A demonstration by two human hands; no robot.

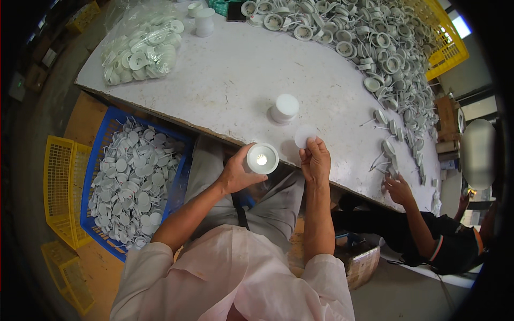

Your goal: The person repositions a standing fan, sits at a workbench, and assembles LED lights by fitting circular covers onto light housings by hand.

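Note:
In my left hand (235, 172) is a round white light housing (263, 158), its open face turned up and a bright reflective centre showing inside. The fingers curl around its left and lower side, near the table's front edge. My right hand (316, 159) pinches a thin, translucent white disc (305, 136) by its lower right rim, just right of the housing. Beyond both hands, a short stack of white discs (285, 108) stands on the white table (225, 80).
A blue basket (96, 187) at my left holds many round white pieces with wires. A clear bag (142, 53) of white rings lies far left. Light housings (369, 37) heap at the back right. A co-worker's hand (397, 188) touches parts at the right. Yellow crates (56, 182) stand left.

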